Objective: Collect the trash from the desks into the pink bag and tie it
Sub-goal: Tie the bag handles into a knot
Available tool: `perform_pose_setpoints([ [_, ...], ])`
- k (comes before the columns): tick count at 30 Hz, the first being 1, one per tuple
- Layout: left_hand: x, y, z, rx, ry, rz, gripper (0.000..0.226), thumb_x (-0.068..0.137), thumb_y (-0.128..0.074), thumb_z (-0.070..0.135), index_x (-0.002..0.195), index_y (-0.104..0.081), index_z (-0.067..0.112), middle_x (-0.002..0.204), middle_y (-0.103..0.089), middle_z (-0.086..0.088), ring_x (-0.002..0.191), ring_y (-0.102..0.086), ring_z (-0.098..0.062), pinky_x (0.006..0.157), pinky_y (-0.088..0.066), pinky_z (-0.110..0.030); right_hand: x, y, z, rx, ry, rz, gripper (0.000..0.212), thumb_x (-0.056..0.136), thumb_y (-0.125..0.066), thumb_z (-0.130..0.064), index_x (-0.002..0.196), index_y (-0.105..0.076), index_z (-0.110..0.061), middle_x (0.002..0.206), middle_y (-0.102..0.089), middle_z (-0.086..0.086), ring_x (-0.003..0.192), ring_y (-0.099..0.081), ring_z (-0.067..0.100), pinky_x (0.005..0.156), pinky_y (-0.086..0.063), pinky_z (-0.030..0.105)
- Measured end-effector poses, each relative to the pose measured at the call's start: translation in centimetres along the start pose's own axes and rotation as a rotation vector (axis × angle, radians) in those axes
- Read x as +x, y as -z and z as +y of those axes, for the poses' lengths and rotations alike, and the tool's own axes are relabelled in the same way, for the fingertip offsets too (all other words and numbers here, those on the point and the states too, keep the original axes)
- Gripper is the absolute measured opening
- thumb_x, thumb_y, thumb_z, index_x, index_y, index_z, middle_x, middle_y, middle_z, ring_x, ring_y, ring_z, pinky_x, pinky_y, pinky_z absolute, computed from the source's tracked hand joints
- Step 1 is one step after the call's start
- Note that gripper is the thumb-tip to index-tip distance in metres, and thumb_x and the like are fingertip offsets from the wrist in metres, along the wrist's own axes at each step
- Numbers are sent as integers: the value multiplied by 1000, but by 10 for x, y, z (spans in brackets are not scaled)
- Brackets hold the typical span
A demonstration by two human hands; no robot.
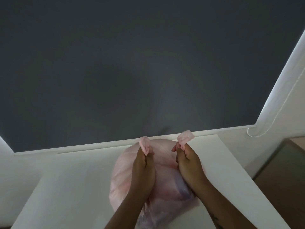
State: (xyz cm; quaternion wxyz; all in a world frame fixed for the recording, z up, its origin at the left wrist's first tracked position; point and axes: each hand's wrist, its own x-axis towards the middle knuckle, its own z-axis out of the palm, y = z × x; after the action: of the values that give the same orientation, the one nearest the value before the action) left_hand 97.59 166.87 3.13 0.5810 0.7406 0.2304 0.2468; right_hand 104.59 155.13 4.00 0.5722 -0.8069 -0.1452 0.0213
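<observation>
The filled pink bag (127, 177) lies on the white tabletop (69, 184); one gathered corner is pinched in the left hand (144, 164), the other in the right hand (188, 162). For a tight knot, both ends should be crossed and pulled low

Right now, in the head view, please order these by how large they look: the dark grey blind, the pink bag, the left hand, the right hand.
1. dark grey blind
2. pink bag
3. left hand and right hand: they look alike, so I do not rank them.
</observation>
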Motion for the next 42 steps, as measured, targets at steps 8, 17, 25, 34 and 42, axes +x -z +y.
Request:
perform_pose_setpoints([
  [8, -2, 22, -23, 681, -334, 221, 33, 88, -38, 20, 98, -68, 12, 123, -64, -7, 120, -53, -35, 100, -33, -43, -6, -4, 17, -182, 50, -63, 22, 101, -41, -27, 99, -60, -14, 101, -67, -1, 90, -62, 7, 80, -42, 4],
  [17, 0, -15, 11, 18, 136, 221, 38, 105, -34, 40, 94, -63, 19, 91, -67, 1, 88, -61, -12, 73, -45, -22, 25, 16, 18, 341, -258, -277, 33, 105, -35, -33, 98, -61, -13, 61, -48, -4, 60, -47, 12, 62, -42, 27],
  [25, 3, -17, 24, -481, 418, 120, 60, 96, -40, 63, 104, -75, 15, 105, -74, -15, 93, -73, -27, 72, -60, -35, 48, 30, 18, 1182, -730, -399, 16, 101, -51, -29, 91, -56, -19, 63, -62, -1, 73, -70, 20, 74, -56, 36],
  [34, 19, -24, 18, -415, 252, 114, 51, 100, -34, 53, 64, -38, 17, 57, -32, 0, 48, -31, -10, 44, -33, -21, 49, 11, 14, 728, -401, -288, 29, 106, -34, -32, 91, -49, -11, 57, -27, 0, 48, -24, 13, 46, -33, 26],
  [42, 14, -2, -7, 239, -125, -171, 16, 85, -70, 31, 95, -60, 38, 86, -68, 27, 79, -63, 4, 72, -50, -15, 39, -10, 9, 268, -205, -214, 38, 104, -35, -37, 91, -54, -7, 56, -42, 4, 48, -42, 12, 47, -41, 22],
])
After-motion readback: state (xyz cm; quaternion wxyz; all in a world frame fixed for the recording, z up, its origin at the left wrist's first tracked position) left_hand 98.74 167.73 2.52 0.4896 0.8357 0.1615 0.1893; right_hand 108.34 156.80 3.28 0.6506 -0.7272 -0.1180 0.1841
